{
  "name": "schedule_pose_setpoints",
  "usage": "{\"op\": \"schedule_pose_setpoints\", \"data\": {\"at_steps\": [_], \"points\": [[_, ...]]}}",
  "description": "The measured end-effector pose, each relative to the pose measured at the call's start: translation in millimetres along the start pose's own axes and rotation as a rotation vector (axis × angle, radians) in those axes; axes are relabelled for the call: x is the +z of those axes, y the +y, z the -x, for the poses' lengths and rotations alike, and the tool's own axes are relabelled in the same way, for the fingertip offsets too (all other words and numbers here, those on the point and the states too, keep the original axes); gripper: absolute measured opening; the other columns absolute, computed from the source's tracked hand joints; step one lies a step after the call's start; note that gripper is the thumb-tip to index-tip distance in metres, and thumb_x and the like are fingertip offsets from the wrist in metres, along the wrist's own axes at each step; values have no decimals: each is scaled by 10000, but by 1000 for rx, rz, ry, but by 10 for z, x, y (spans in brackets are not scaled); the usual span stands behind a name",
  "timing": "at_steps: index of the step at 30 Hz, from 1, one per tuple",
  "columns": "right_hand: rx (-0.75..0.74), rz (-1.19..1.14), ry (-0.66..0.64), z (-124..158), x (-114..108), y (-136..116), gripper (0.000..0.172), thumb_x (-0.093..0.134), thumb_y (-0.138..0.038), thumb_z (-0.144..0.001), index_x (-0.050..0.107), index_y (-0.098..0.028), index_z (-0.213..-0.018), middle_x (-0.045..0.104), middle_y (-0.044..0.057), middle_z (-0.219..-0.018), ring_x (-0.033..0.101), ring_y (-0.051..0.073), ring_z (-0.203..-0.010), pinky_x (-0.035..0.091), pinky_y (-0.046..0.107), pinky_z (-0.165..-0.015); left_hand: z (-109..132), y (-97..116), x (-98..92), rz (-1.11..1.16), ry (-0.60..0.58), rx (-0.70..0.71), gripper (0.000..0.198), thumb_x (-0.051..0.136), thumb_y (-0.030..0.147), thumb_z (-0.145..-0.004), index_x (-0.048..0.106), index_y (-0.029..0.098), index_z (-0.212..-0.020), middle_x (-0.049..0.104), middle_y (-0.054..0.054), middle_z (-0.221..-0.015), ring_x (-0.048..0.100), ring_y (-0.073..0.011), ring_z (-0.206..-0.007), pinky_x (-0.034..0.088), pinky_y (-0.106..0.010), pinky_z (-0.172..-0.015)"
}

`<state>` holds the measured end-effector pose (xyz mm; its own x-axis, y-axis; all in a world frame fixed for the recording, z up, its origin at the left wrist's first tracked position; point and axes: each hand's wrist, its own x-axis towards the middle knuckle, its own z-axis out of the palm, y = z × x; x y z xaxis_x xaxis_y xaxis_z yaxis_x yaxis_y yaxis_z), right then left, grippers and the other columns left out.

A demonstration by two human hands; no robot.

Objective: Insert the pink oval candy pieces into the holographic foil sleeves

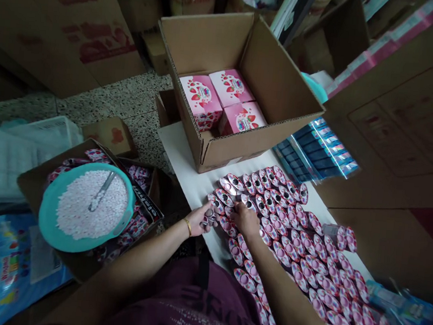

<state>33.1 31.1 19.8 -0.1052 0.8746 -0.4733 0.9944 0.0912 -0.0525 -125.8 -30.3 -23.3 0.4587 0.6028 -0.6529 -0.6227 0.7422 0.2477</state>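
My left hand (198,220), palm up and cupped, holds several small round greyish-pink caps (209,218). My right hand (246,220) reaches down among rows of small oval pink-and-red packs (288,249) standing on a white board. Its fingertips are pinched together at one of the packs, and what they hold is hidden. Near both hands, some packs (248,204) show dark round openings on top. Packs farther down the board have pink round tops.
An open carton (260,141) at the board's far end holds 3 pink strawberry-print boxes (201,98). On my left, a turquoise basin (49,226) of small pale pellets, with a metal scoop (102,190), rests on a box of packs. Blue packages (320,146) stand at right.
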Motion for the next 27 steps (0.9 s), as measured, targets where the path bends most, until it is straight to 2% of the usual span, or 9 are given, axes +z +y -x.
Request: {"op": "schedule_pose_setpoints", "data": {"at_steps": [3, 6, 9, 12, 17, 19, 22, 24, 27], "points": [[-276, -240, 122, 167, -23, -123, 294, 429, -381, -828, 582, -217, -1020, 608, 55, -942, 567, 153, -860, 398, 237, -740, -3, -48, 73, -124, 88, 59, 540, 437, 656, -697, 543, 151, -856, 549, -5, -629, 523, -91, -462, 221, -154, -331], [-534, -291, 17, 268, -50, -255, 272, 532, -330, -779, 599, -256, -1031, 583, 27, -928, 551, 131, -834, 395, 209, -720, 0, -94, 107, -132, 143, 55, 615, 378, 730, -657, 535, 169, -852, 489, 28, -525, 495, -99, -421, 210, -167, -339], [-655, -232, -72, 335, -54, -272, 320, 547, -229, -764, 576, -275, -1080, 575, 19, -922, 539, 133, -851, 391, 211, -738, 19, -144, 59, -102, 108, 8, 618, 351, 748, -650, 520, 173, -800, 476, 31, -511, 489, -96, -415, 190, -165, -344], [-702, -201, -94, 397, -25, -222, 343, 516, -184, -776, 555, -267, -1106, 567, 31, -986, 529, 144, -901, 390, 222, -769, 53, -223, -15, -152, 53, -15, 608, 359, 744, -652, 512, 163, -750, 495, 19, -524, 484, -90, -407, 186, -165, -343], [-665, -309, -146, 420, 60, -249, 164, 530, -226, -774, 621, -195, -907, 579, 38, -867, 548, 128, -786, 406, 213, -703, 95, -331, -36, -223, 101, -42, 601, 388, 745, -633, 486, 153, -665, 467, 25, -484, 492, -97, -410, 186, -162, -343], [-608, -366, -115, 377, 96, -288, 150, 489, -243, -800, 614, -177, -846, 586, 32, -809, 549, 113, -722, 402, 208, -679, 102, -314, -35, -202, 93, -50, 587, 402, 730, -645, 495, 153, -693, 499, 16, -521, 495, -92, -421, 186, -156, -344], [-413, -391, 26, 241, 129, -343, 185, 425, -262, -829, 587, -174, -845, 609, 29, -788, 558, 111, -707, 391, 203, -671, 116, -220, -80, -157, 35, -26, 504, 443, 638, -706, 538, 151, -796, 518, 13, -572, 485, -76, -433, 187, -149, -338], [-258, -313, 87, 114, 121, -393, 184, 423, -267, -823, 576, -175, -866, 627, 43, -809, 573, 128, -746, 385, 208, -676, 139, -138, -137, -111, 16, -5, 394, 477, 519, -749, 555, 150, -864, 519, 12, -597, 482, -69, -444, 187, -145, -333], [-128, -93, 37, -84, 76, -511, 196, 452, -254, -796, 563, -166, -932, 640, 90, -869, 591, 172, -821, 390, 238, -697, 202, -26, -231, -47, 41, 32, 251, 501, 338, -747, 562, 145, -895, 535, -2, -649, 504, -74, -474, 209, -142, -339]]}}
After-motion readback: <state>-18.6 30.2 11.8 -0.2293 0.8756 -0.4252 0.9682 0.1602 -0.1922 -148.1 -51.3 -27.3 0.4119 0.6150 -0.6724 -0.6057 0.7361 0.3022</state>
